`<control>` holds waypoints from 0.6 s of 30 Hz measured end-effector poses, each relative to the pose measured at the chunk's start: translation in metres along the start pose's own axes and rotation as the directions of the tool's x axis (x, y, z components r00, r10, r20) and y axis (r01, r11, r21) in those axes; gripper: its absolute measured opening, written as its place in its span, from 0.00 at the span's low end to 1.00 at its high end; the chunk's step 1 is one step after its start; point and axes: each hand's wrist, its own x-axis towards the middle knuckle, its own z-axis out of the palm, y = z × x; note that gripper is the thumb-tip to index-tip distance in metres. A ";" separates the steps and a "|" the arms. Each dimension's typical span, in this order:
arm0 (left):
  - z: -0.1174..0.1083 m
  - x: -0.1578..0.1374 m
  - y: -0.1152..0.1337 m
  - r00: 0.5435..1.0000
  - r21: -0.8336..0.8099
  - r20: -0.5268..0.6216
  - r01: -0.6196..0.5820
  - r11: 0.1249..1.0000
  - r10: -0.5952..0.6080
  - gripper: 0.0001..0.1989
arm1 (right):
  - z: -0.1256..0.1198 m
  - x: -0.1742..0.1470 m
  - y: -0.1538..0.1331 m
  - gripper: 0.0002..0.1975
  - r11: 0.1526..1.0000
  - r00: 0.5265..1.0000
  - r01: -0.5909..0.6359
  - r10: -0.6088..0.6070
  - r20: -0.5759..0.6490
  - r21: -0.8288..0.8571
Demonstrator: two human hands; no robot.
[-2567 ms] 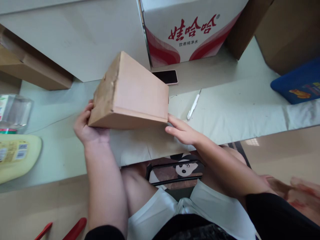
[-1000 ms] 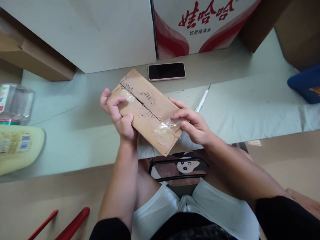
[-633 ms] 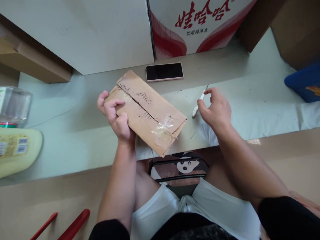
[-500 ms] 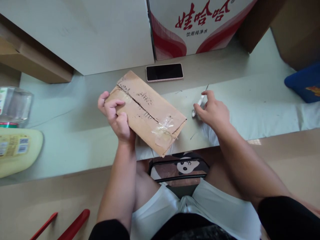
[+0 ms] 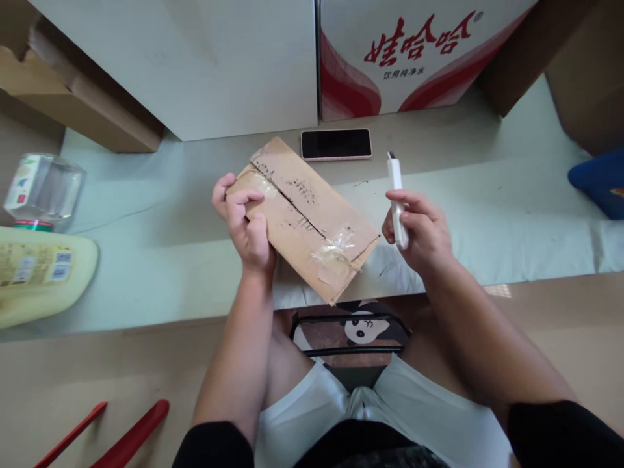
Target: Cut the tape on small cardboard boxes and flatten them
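Note:
My left hand (image 5: 251,227) grips the left end of a small brown cardboard box (image 5: 312,221), thumb and fingers bent over its edge. The box is tilted above the table; a slit runs along its top seam, and crumpled clear tape clings near its right end. To the right of the box, my right hand (image 5: 422,227) pinches a white utility knife (image 5: 396,201) between thumb and fingers. The knife points away from me, apart from the box, with a short dark tip at its far end.
A phone (image 5: 336,144) lies behind the box. Large cartons, one white with red print (image 5: 419,58), stand along the back. A clear bottle (image 5: 46,188) and a yellow jug (image 5: 43,276) are at left. A blue container (image 5: 599,182) is at right.
My right hand has turned the utility knife more upright, and its long thin blade no longer shows. The left hand keeps its hold on the box. The whole view has shifted slightly.

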 end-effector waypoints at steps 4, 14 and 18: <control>0.000 0.000 0.001 1.000 0.001 0.002 0.008 1.000 -0.008 0.06 | 0.004 0.001 -0.007 0.18 0.994 0.999 0.039 -0.040 0.006 0.101; -0.003 -0.001 0.002 1.000 -0.047 0.008 -0.028 0.999 0.028 0.12 | 0.008 -0.001 0.000 0.16 0.986 0.970 0.156 -0.164 -0.177 -0.061; -0.003 0.000 0.002 1.000 -0.026 0.028 -0.001 1.000 0.001 0.11 | 0.008 -0.006 -0.030 0.17 0.933 0.893 0.357 -0.326 -0.310 0.048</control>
